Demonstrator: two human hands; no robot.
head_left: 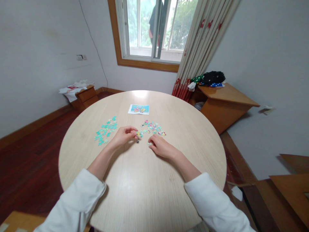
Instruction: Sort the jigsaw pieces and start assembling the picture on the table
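Note:
Both my hands rest on a round light-wood table (145, 180). My left hand (124, 134) is curled, its fingertips pinched at a small puzzle piece beside a scatter of multicoloured pieces (152, 127). My right hand (160, 145) is also curled, fingertips pressed on a small piece at the table. A separate group of teal puzzle pieces (106, 129) lies to the left of my left hand. A small printed reference picture (138, 109) lies farther back on the table.
A low wooden cabinet (225, 104) with dark clothes on top stands at the right by a curtain (201, 45). A small wooden drawer unit (85, 95) with papers sits by the left wall. A window (154, 29) is behind the table.

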